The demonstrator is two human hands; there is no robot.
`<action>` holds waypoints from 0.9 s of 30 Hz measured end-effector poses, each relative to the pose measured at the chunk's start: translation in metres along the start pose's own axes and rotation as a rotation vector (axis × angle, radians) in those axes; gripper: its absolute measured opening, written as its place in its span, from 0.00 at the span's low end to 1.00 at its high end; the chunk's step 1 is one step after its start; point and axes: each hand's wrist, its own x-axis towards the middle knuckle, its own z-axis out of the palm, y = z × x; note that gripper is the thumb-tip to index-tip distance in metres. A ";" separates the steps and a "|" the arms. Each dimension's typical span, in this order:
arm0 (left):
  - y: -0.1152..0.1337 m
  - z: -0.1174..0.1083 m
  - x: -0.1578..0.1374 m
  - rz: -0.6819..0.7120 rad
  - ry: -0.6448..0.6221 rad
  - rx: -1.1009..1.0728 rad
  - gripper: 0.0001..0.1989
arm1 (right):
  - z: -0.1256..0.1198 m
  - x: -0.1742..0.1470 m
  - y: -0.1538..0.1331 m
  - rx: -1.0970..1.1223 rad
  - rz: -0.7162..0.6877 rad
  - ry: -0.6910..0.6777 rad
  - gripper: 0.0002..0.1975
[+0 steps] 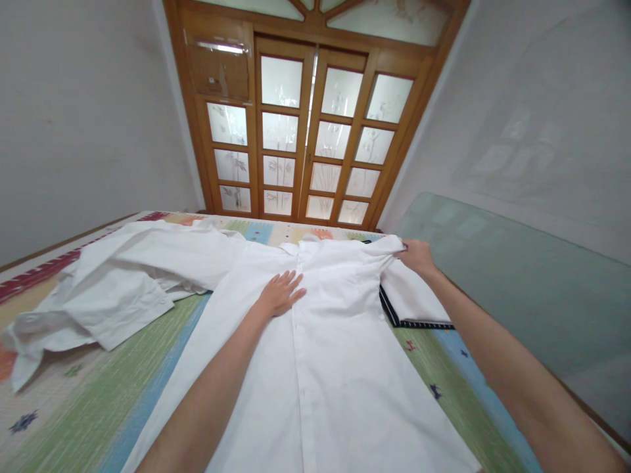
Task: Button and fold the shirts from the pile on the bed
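Note:
A white button-front shirt (pixel 340 355) lies spread out in front of me, its collar toward the far side. My left hand (pixel 282 293) rests flat on the upper chest near the button placket, fingers spread. At the right shoulder, my right hand (pixel 417 256) pinches the fabric and pulls it outward, making creases across that side. Below that hand, a white sleeve (pixel 414 292) extends to the right, beside a black edge with white marks (pixel 424 324). Whether this edge belongs to the shirt I cannot tell.
More rumpled white cloth (pixel 123 276) lies to the left, touching the shirt. Beneath everything is a multicoloured striped bedspread (pixel 108 401). A pale green panel (pixel 517 282) stands along the right side. Beyond the far edge are wooden glass-paned doors (pixel 305 131), with walls on both sides.

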 end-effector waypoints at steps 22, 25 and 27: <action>0.019 -0.015 0.002 -0.025 -0.283 0.459 0.31 | 0.004 -0.025 0.015 0.659 0.622 -0.190 0.25; 0.019 -0.014 0.001 -0.020 -0.273 0.465 0.31 | 0.009 -0.030 0.012 0.805 0.602 -0.144 0.22; 0.018 -0.014 0.001 -0.019 -0.268 0.466 0.31 | 0.005 -0.030 0.010 0.693 0.500 -0.049 0.22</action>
